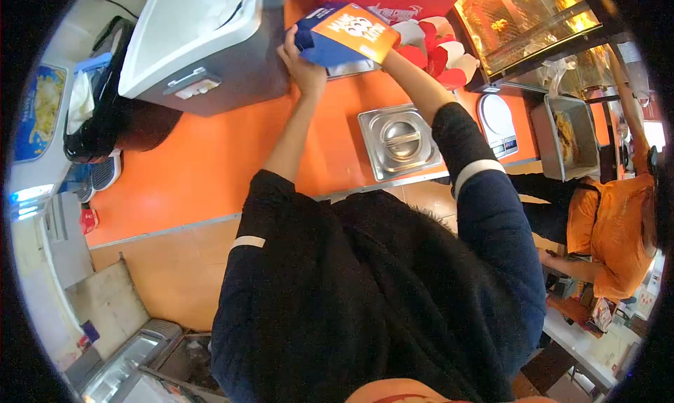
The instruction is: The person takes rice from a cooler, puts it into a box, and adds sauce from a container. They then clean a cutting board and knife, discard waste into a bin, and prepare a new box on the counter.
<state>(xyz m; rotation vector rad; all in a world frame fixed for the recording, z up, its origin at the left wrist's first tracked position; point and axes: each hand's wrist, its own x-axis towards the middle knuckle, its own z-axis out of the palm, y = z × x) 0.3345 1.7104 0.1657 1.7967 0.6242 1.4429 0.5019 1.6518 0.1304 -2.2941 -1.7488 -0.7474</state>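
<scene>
A blue and orange cardboard food box [351, 34] with white lettering is held up above the far side of the orange counter. My left hand [303, 67] grips its left edge, fingers bent around the blue side. At the box's lower right is my right hand [393, 60], also holding it; its fingers are mostly hidden behind the cardboard. Red and white paper containers [439, 52] stand just right of the box. Nearer to me, below my right forearm, a lidded steel pan [401, 142] sits on the counter. Part of a metal tray [351, 69] shows under the box.
A large grey and white cool box [210, 66] occupies the counter's left. To the right are a white kitchen scale [497, 126], a lit glass food warmer [526, 27] and a deep metal pan [570, 140] of food. A person in an orange shirt [618, 227] stands at far right.
</scene>
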